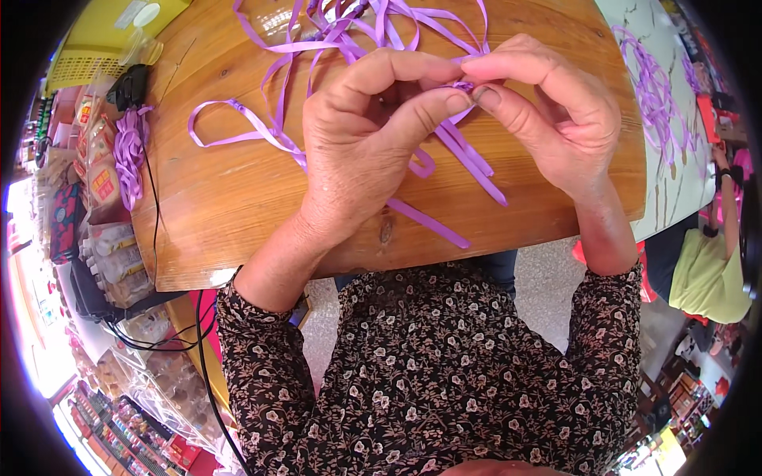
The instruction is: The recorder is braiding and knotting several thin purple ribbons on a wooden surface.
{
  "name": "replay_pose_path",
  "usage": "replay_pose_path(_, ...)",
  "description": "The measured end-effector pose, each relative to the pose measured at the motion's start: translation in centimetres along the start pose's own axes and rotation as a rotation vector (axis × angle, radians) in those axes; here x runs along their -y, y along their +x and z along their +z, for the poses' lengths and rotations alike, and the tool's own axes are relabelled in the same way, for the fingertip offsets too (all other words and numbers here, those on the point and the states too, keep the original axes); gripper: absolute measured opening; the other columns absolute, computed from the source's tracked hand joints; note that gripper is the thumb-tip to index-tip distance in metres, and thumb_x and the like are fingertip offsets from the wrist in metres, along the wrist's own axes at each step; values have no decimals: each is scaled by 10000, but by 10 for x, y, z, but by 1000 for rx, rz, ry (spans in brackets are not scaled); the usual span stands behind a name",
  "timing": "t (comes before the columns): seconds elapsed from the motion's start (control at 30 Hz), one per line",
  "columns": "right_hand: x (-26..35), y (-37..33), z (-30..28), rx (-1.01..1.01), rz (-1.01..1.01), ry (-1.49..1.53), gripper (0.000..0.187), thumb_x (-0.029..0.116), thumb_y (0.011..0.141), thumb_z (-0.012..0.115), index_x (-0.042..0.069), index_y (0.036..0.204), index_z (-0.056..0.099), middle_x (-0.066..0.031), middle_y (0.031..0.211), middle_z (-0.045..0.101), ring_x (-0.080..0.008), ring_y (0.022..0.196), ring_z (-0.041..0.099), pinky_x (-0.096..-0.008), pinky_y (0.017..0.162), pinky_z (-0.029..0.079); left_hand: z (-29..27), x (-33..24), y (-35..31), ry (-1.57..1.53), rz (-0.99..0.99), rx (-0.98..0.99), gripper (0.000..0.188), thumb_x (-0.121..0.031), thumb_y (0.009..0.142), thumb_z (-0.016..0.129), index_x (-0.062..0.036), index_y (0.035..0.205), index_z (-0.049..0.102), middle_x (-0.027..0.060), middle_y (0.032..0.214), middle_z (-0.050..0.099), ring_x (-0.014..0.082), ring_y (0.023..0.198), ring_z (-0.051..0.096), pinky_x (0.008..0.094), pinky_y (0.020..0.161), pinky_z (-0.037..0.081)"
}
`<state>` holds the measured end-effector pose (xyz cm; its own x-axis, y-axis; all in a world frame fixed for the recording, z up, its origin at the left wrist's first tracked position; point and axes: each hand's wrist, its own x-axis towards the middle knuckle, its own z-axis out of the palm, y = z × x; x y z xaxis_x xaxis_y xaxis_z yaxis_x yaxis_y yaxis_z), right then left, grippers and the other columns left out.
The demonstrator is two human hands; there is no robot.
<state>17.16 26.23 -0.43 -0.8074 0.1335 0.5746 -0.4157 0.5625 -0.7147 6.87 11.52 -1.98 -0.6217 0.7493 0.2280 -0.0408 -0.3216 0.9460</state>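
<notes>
Both my hands meet above the wooden table (pixel 238 190), thumbs and index fingers pinched close together. My left hand (pixel 369 127) grips a small knotted bit of purple ribbon (pixel 462 86) between thumb and forefinger. From the right, my right hand (pixel 556 111) pinches at the same knot, its thumb tip touching beside it. Loose ribbon ends (pixel 476 163) hang below the fingers toward the near edge. Behind my hands lies a tangle of purple ribbon (pixel 341 32), with one loop (pixel 210 127) spreading left. The inner fingers of both hands are partly hidden.
A bundle of purple ribbon (pixel 129 155) and a black cable (pixel 155 198) lie at the left edge, by packaged goods (pixel 103 182) and a yellow basket (pixel 83 67). On the right, more ribbon (pixel 655 95) lies on a white marbled table (pixel 675 190); another person in yellow-green (pixel 706 274) is beside it.
</notes>
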Motion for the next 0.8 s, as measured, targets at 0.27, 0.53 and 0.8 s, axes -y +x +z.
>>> replay_pose_path(0.27,-2,3,-1,-39,-249,-367,221,-116,697,638,-21,896,624,-89,791,614,-217,715,585,-282,621,459,0,-1,1,44,-30,37,123,-15,806,642,-7,929,632,17,753,631,35,625,576,146,441,471)
replay_pose_path(0.53,4,8,0,-28,-234,-390,240,-118,678,642,-13,894,628,-83,800,620,-219,718,585,-288,620,462,-1,0,2,-84,-210,2,117,-78,801,669,-27,904,648,7,752,635,43,613,576,162,447,474)
replay_pose_path(0.8,6,10,0,-65,-317,-398,260,-128,666,644,-22,903,626,-93,819,633,-228,723,586,-288,625,467,-1,-2,1,-87,-188,7,118,-77,804,665,-24,908,643,18,771,643,53,633,591,166,453,481)
